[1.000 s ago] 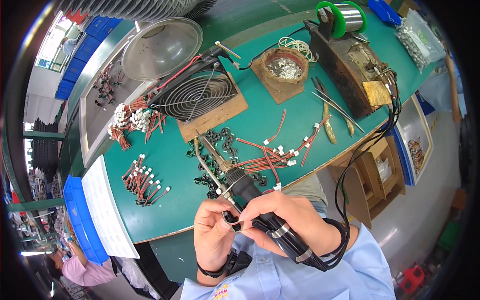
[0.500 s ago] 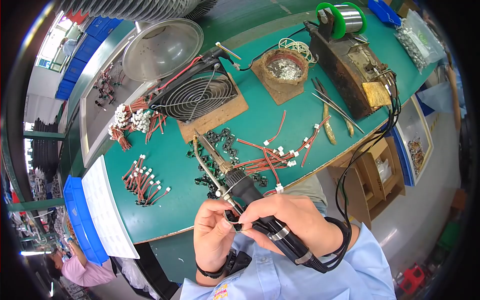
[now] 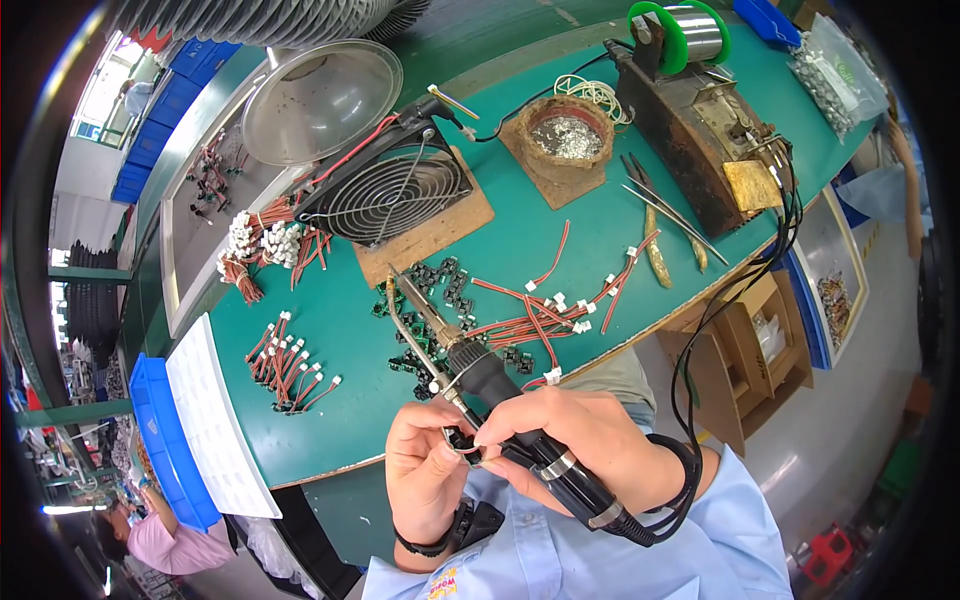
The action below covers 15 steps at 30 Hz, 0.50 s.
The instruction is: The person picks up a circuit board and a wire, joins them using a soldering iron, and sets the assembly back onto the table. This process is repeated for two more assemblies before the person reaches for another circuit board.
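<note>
Black soldering iron (image 3: pixel 500 400) stays gripped in our right hand (image 3: pixel 590 445); our left hand (image 3: pixel 425 475) still pinches the small connector (image 3: pixel 462 440) below the table (image 3: pixel 330 440) edge. Nothing's shifted, so we're mid-joint.

Garment: light blue work shirt (image 3: pixel 640 560), collared, short-sleeved; small embroidered mark in yellow and red at the chest edge.
Left hand (image 3: pixel 425 475): bare, no glove; black band (image 3: pixel 432 545) worn at the wrist.
Right hand (image 3: pixel 590 440): bare, no glove; black strap (image 3: pixel 688 470) looped around the wrist.
Forearms: uncovered, both entering from the lower edge.
</note>
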Tool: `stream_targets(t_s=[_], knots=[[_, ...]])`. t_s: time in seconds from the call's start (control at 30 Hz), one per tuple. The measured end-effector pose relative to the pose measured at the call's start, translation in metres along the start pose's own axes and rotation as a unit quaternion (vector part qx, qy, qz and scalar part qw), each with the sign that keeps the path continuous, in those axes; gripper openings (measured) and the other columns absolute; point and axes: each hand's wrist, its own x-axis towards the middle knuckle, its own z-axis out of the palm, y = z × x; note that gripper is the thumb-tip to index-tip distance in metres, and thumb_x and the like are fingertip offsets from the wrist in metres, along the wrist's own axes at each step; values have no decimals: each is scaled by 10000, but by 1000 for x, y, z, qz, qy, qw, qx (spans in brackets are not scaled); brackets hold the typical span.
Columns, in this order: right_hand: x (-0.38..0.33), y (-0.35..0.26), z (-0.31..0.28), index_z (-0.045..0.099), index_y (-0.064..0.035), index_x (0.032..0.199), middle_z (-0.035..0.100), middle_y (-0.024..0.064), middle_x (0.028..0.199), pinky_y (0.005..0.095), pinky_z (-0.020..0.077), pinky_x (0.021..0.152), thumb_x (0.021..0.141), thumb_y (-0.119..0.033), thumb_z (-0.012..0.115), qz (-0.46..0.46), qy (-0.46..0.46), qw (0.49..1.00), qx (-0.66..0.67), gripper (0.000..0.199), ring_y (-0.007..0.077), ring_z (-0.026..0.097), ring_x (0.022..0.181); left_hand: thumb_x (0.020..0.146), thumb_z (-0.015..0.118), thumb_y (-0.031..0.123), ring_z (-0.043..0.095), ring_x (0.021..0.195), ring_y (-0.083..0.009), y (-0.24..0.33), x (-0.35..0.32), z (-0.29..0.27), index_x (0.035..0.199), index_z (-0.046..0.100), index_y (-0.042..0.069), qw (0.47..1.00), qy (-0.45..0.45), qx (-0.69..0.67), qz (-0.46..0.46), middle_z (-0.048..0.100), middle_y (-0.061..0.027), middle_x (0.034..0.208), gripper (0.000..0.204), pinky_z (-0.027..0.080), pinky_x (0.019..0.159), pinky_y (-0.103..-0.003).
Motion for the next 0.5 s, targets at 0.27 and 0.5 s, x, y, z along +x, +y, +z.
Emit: stream_targets(t_s=[0.27,0.5], knots=[[3,2,-2,537,-64,1007,627,36,834,268,483,591,666,43,729,-44,-4,999,-23,405,194,635,672,845,619,91,564,866,-154,3,-1,-1,1031,487,-5,1000,-11,18,5,573,-102,962,248,449,763,-272],[2,2,-7,540,-77,1009,629,20,791,272,471,578,642,42,740,-60,-13,998,-24,434,198,630,657,848,616,93,579,894,-165,3,-1,3,1036,477,-6,1000,-6,-17,-17,589,-104,981,254,455,785,-289]])
